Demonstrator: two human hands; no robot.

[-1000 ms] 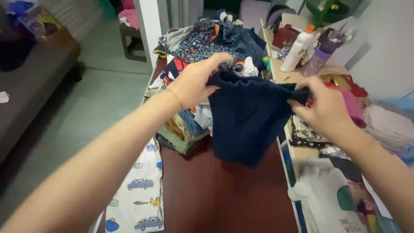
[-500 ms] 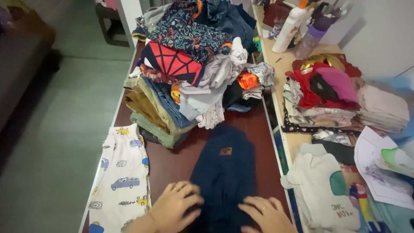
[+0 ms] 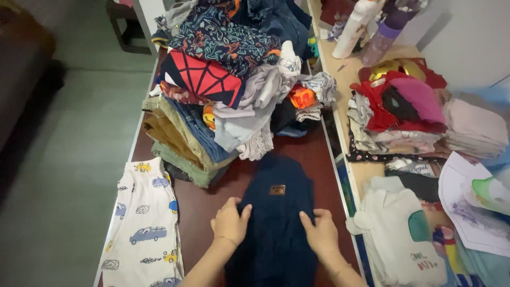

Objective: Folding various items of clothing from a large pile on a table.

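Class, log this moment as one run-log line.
left hand: flat on navy garment | right hand: flat on it | garment: spread on brown table | clothes pile: behind

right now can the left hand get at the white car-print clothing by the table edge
Probably yes. The left hand lies flat on the navy garment, and the car-print piece lies flat just to its left on the table, with only bare tabletop between them. The folded pile sits farther back, out of the way.

Bare table point(image 3: 204, 204) flanks the hands; heaped clothes pile point(image 3: 228, 90) blocks ahead.
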